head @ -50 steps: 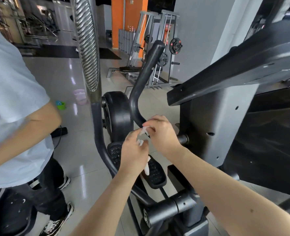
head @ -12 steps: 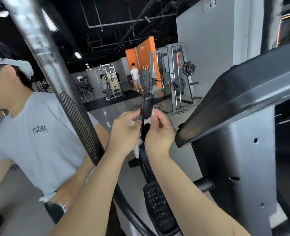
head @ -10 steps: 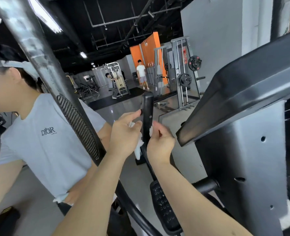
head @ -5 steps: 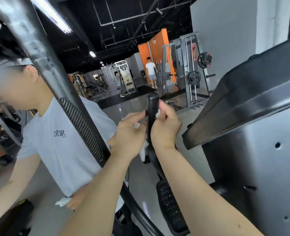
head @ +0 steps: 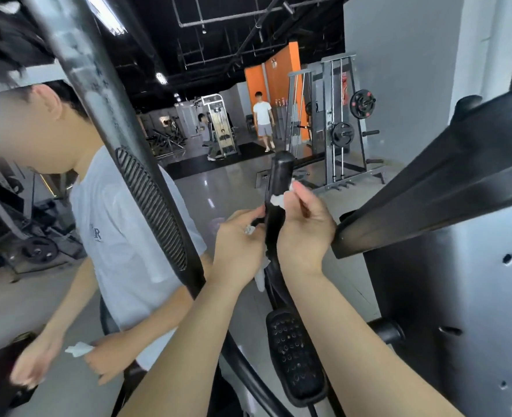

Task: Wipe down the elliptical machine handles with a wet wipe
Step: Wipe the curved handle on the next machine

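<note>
2 bare forearms reach up from the bottom of the view to a black upright elliptical handle. The right hand curls round the handle just below its rounded top, fingers pressing a white wet wipe against it. The left hand, at the handle's left side, pinches another part of the wipe between thumb and fingers; a tail hangs below the palm. A studded pedal lies beneath the wrists. At left, another person in a grey T-shirt holds a crumpled white cloth.
</note>
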Tool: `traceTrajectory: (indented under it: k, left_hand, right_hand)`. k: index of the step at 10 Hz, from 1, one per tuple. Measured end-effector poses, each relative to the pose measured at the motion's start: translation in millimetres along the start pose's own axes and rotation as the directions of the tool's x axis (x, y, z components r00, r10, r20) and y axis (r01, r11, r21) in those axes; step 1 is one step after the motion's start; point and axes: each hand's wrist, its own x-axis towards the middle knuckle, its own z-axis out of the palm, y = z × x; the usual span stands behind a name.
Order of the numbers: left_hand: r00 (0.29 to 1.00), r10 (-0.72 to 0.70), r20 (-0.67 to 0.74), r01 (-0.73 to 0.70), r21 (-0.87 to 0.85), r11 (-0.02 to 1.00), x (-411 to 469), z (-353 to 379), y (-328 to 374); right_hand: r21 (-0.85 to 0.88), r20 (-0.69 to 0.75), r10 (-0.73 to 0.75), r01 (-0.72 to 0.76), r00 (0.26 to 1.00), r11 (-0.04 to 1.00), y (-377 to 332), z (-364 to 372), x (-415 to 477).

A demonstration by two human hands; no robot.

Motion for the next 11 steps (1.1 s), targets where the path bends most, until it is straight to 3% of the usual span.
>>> traceTrajectory:
  k: [1, 3, 4, 5, 6, 7, 8, 9, 10, 11]
  left_hand:
    - [1.0, -0.012, -0.006, 0.012, -0.001, 1.0, -6, 4, -10]
    - [0.993, -0.109, -0.045, 0.11, 0.025, 0.994, -25, 15, -44]
    - [0.988, -0.151, -0.041, 0.153, 0.045, 0.987, -32, 20, -59]
    - [0.978, -0.206, -0.023, 0.207, 0.039, 0.978, -41, 22, -68]
    - [0.963, -0.271, 0.012, 0.271, 0.005, 0.963, -52, 24, -80]
    - [0.949, -0.315, 0.032, 0.316, -0.142, 0.938, -61, 27, -86]
    - [0.93, -0.363, 0.057, 0.366, -0.195, 0.91, -66, 26, -86]
    - [0.908, -0.409, 0.093, 0.418, -0.262, 0.87, -69, 27, -89]
    - [0.913, -0.404, 0.064, 0.403, -0.311, 0.861, -72, 30, -89]
    - [0.923, -0.385, 0.025, 0.372, -0.324, 0.87, -74, 32, -89]
  right_hand:
    - [-0.08, 0.033, -0.037, 0.04, 0.999, 0.996, 23, -14, -12]
    - [-0.307, 0.064, 0.131, -0.105, 0.989, 0.946, 57, -32, -29]
    - [-0.546, 0.175, 0.204, -0.077, 0.963, 0.834, 52, -44, -17]
    - [-0.757, 0.32, 0.359, 0.009, 0.877, 0.653, 32, -58, -3]
    - [-0.784, 0.432, 0.208, 0.253, 0.878, 0.566, 15, -59, -8]
    - [-0.63, 0.545, -0.247, 0.585, 0.802, 0.511, -1, -41, -21]
    - [-0.529, 0.602, -0.5, 0.78, 0.622, 0.334, -11, -21, -12]
    - [-0.546, 0.672, -0.48, 0.815, 0.565, 0.195, -12, -10, 4]
    - [-0.518, 0.803, -0.316, 0.854, 0.506, 0.052, 7, -16, -5]
    - [-0.494, 0.862, -0.093, 0.867, 0.498, 0.065, 23, -31, -29]
